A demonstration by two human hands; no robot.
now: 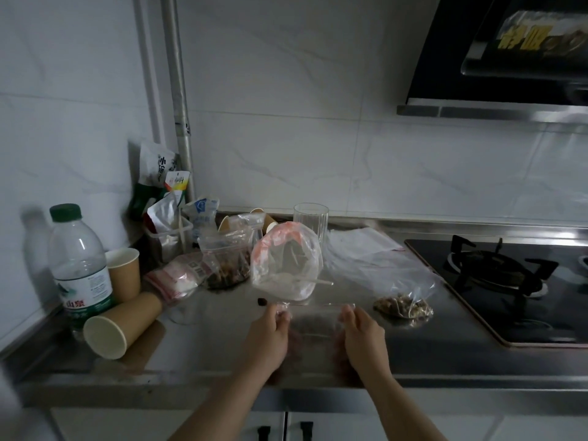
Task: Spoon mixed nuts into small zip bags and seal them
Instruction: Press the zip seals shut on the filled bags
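Both hands pinch one small clear zip bag (315, 316) at its top corners, left hand (270, 329) on the left corner, right hand (361, 332) on the right, fingers curled in a narrow grip on the plastic. Bag's top edge runs left-right just above the steel counter (206, 354), near its front edge; bag body hangs toward the person, very transparent, contents hard to make out. Just behind it, an upright clear bag with pink zip strip (284, 265), mouth open and facing the camera, a thin white stick (315, 281) poking out to the right, its scoop end hidden. A lone dark nut (262, 301) lies on counter left of it. Right: larger clear bag with nuts (402, 305) lying flat. Behind left: nut-filled zip bag (227, 265), stack of empty zip bags (178, 276), drinking glass (311, 224). Far left: water bottle (79, 265), paper cup tipped on its side (122, 324), another upright. Gas hob (509, 281) right, cut off by frame.
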